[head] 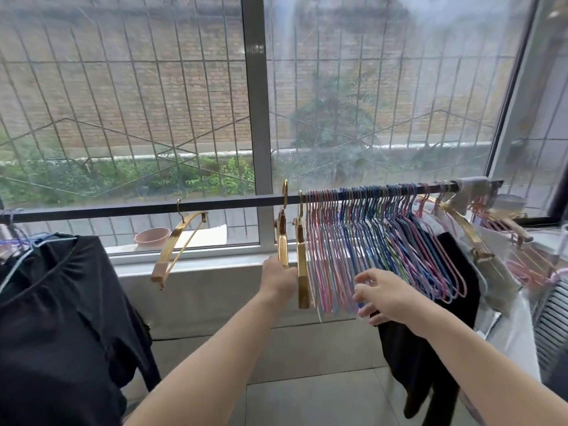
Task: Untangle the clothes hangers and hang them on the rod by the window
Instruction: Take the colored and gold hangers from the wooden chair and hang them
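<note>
A dark rod (233, 202) runs across the window. A dense row of thin pink, blue and purple wire hangers (378, 241) hangs on its right half. Left of that row hang two gold hangers seen edge-on; my left hand (278, 279) grips the lower end of the left one (282, 241), whose hook is raised above the rod. The second gold hanger (302, 259) hangs beside it. A third gold hanger (175, 244) hangs alone further left. My right hand (384, 295) has its fingers spread against the lower ends of the wire hangers.
A black garment (61, 318) hangs at the left end of the rod. Dark and white clothes (455, 302) with more gold and pink hangers crowd the right end. A pink bowl (152, 236) sits on the window ledge. A radiator (553, 318) stands at far right.
</note>
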Demonstrator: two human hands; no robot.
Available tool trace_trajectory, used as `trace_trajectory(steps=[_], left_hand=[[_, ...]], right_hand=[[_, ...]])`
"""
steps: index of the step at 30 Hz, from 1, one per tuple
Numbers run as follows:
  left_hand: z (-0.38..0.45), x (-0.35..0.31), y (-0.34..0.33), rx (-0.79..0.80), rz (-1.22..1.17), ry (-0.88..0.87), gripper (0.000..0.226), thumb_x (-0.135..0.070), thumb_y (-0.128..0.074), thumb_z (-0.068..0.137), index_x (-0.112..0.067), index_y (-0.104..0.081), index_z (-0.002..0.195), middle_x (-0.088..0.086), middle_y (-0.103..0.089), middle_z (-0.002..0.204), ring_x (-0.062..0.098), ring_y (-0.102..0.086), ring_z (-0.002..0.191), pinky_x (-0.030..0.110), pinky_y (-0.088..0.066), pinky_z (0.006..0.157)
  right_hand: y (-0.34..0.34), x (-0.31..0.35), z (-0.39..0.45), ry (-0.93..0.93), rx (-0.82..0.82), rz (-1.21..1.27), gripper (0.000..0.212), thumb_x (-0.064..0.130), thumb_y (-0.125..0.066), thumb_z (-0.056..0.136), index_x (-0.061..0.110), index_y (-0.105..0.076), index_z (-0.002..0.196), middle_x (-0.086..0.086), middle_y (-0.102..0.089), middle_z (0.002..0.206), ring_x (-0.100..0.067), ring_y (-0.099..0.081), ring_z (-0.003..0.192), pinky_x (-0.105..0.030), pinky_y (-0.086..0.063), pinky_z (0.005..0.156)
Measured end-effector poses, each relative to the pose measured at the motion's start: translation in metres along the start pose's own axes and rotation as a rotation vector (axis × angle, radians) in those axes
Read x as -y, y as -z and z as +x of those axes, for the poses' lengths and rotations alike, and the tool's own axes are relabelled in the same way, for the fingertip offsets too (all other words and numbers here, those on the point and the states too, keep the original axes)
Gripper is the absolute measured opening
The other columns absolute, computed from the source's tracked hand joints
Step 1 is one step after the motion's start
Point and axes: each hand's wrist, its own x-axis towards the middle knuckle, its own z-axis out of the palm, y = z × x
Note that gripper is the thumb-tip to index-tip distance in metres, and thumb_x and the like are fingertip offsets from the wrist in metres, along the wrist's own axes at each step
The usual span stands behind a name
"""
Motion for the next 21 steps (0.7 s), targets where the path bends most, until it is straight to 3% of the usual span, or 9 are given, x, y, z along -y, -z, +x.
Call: trace_trajectory(steps=[3,9,13,18,21], left_hand=[[0.016,0.007,-0.006,0.027,0.073,0.067,0.018,0.0,-0.05,0.089,-0.006,-0.057,0.104,0.006,-0.052,0.083,0.017,-0.048,0.069,0.028,-0.043,0.056],[0.023,0.028,-0.012,0.086,0.165,0.108,0.039,-0.006,-0.048,0.09,-0.012,-0.045,0.129,0.01,-0.055,0.103,0.023,-0.055,0.085,0.033,-0.046,0.067],[0.024,0.023,-0.019,0.16,0.11,0.119,0.035,-0.006,-0.049,0.09,-0.018,-0.051,0.122,0.005,-0.059,0.093,0.019,-0.055,0.075,0.03,-0.044,0.056],[0.027,0.022,-0.03,0.216,0.081,0.109,0.036,-0.009,-0.049,0.086,-0.02,-0.054,0.12,0.004,-0.061,0.087,0.017,-0.051,0.067,0.03,-0.04,0.053],[0.02,0.016,-0.027,0.218,0.04,0.115,0.03,-0.011,-0.046,0.095,-0.023,-0.05,0.122,0.002,-0.057,0.086,0.014,-0.048,0.066,0.03,-0.04,0.053]], right_hand=[[0.008,-0.009,-0.002,-0.005,-0.013,-0.003,0.021,0.022,-0.049,0.105,0.02,-0.054,0.126,-0.005,-0.07,0.106,-0.024,-0.075,0.086,-0.042,-0.064,0.077],[0.018,-0.023,-0.005,-0.024,-0.013,0.002,0.018,0.019,-0.051,0.104,0.017,-0.058,0.12,-0.005,-0.071,0.104,-0.022,-0.075,0.083,-0.043,-0.063,0.076],[0.018,-0.023,-0.002,-0.019,-0.011,0.009,0.019,0.019,-0.051,0.104,0.017,-0.058,0.122,-0.006,-0.07,0.104,-0.023,-0.075,0.083,-0.042,-0.064,0.075],[0.015,-0.023,-0.001,-0.013,0.005,0.009,0.023,0.02,-0.051,0.104,0.018,-0.057,0.125,-0.004,-0.07,0.105,-0.022,-0.075,0.083,-0.039,-0.064,0.075],[0.014,-0.026,-0.003,-0.017,0.004,0.001,0.024,0.021,-0.052,0.103,0.018,-0.057,0.127,-0.004,-0.069,0.106,-0.022,-0.075,0.083,-0.04,-0.064,0.075]])
